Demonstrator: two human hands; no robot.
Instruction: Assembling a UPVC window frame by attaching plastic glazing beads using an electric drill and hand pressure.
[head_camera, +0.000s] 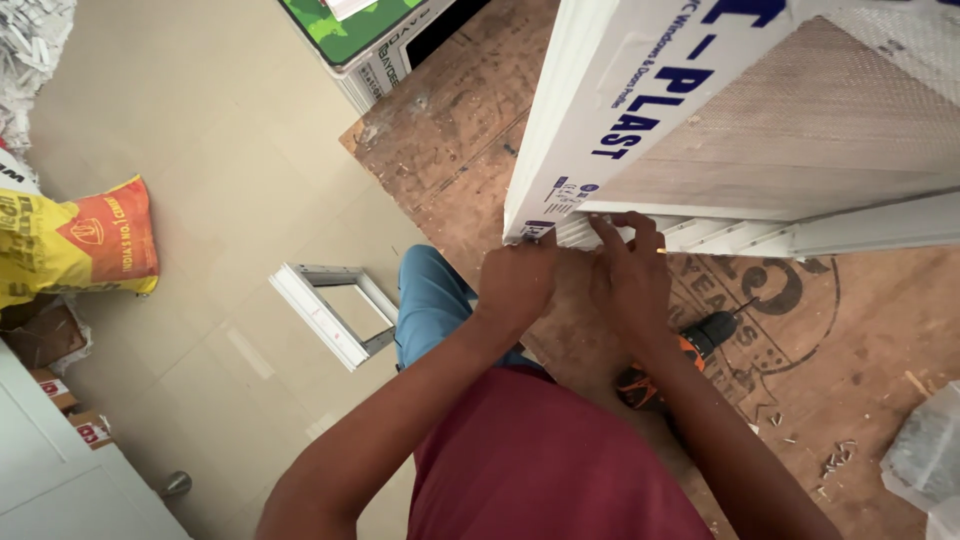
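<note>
Scuffed plywood tabletop (860, 330) carries a white window frame (700, 120), its far end cut off. Both hands curl at its lower corner: left hand (515, 280) closed against it, right hand (630, 275) pinching something too small to identify. An orange drill (690, 345) lies half hidden behind the right forearm.

The white window frame (640, 120) ran off the top and right edges. The right hand (630, 275) partly hid the cordless drill (700, 345).

Yellow sack (75, 245) on the tiled floor, small white frame (330, 310), orange cordless drill (690, 350), loose screws (835, 462), plastic bag (925, 455)
</note>
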